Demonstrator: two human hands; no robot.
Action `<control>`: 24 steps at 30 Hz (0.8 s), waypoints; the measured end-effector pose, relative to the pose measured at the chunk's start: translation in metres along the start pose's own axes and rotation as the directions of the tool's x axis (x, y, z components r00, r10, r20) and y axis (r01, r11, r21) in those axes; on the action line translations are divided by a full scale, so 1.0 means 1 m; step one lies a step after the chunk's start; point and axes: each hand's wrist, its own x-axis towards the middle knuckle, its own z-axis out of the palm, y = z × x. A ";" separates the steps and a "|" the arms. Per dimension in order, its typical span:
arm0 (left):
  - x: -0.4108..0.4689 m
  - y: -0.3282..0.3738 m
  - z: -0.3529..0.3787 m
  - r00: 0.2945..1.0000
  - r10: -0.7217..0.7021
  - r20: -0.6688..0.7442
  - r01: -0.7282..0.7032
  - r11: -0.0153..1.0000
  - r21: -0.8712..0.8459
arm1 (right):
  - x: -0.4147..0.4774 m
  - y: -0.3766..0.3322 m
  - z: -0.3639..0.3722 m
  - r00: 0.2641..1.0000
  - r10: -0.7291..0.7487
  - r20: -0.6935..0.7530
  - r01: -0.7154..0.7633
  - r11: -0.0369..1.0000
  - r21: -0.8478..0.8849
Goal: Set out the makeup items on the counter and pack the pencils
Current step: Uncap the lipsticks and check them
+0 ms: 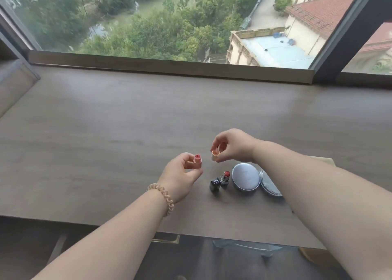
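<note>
My left hand (182,177) grips a small pink lipstick (197,161), held upright with its red tip showing. A short way to the right, my right hand (233,145) pinches the lipstick's pale cap (214,155), open end facing me, apart from the stick. Below them on the brown counter (106,142) stands a second, open red lipstick in a dark case (225,177), with its black cap (214,185) beside it. A round silver compact (246,178) lies next to those. No pencils are visible.
A clear round lid or dish (270,186) lies partly under my right forearm. A raised sill (169,66) and a large window close off the counter's far side. The counter's near edge (106,223) runs below my wrists. A beige coiled band (164,197) circles my left wrist.
</note>
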 end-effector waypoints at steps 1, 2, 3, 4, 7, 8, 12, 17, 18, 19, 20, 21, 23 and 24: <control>0.004 -0.005 0.004 0.999 0.019 -0.039 -0.016 0.997 0.075 | 0.004 0.004 0.003 1.000 -0.010 0.023 0.010 0.999 -0.034; 0.006 -0.008 0.007 0.997 0.034 -0.071 -0.024 0.990 0.136 | 0.006 0.006 0.006 0.999 -0.020 0.036 0.022 0.997 -0.074; 0.008 -0.012 0.011 0.995 0.034 -0.095 -0.017 0.985 0.174 | 0.009 0.009 0.009 0.999 -0.028 0.043 0.033 0.994 -0.107; 0.010 -0.016 0.015 0.994 0.022 -0.110 0.000 0.981 0.192 | 0.011 0.012 0.013 0.998 -0.039 0.044 0.044 0.991 -0.130; 0.011 -0.024 0.025 0.987 0.023 -0.160 0.020 0.964 0.265 | 0.015 0.021 0.022 0.994 -0.092 0.051 0.100 0.979 -0.180; 0.011 -0.026 0.028 0.982 0.052 -0.184 0.007 0.952 0.306 | 0.016 0.022 0.024 0.992 -0.116 0.055 0.125 0.971 -0.203; 0.010 -0.029 0.038 0.952 0.143 -0.270 -0.035 0.929 0.370 | 0.019 0.028 0.030 0.979 -0.190 0.080 0.204 0.946 -0.253; 0.012 -0.031 0.046 0.925 0.209 -0.318 -0.052 0.898 0.437 | 0.023 0.032 0.031 0.965 -0.241 0.098 0.260 0.926 -0.275; 0.013 -0.031 0.046 0.924 0.209 -0.321 -0.048 0.896 0.442 | 0.024 0.033 0.031 0.963 -0.248 0.102 0.267 0.922 -0.281; 0.013 -0.031 0.047 0.925 0.203 -0.321 -0.041 0.894 0.446 | 0.024 0.034 0.030 0.962 -0.253 0.106 0.273 0.918 -0.287; 0.014 -0.031 0.047 0.927 0.195 -0.320 -0.033 0.893 0.449 | 0.025 0.034 0.030 0.960 -0.256 0.108 0.277 0.914 -0.295; 0.014 -0.031 0.047 0.930 0.186 -0.318 -0.023 0.891 0.453 | 0.025 0.035 0.030 0.960 -0.257 0.108 0.278 0.911 -0.303; 0.014 -0.030 0.046 0.934 0.172 -0.312 -0.009 0.887 0.461 | 0.025 0.034 0.030 0.961 -0.255 0.106 0.275 0.910 -0.310; 0.014 -0.029 0.046 0.937 0.166 -0.308 -0.003 0.885 0.466 | 0.024 0.034 0.030 0.961 -0.254 0.109 0.276 0.909 -0.311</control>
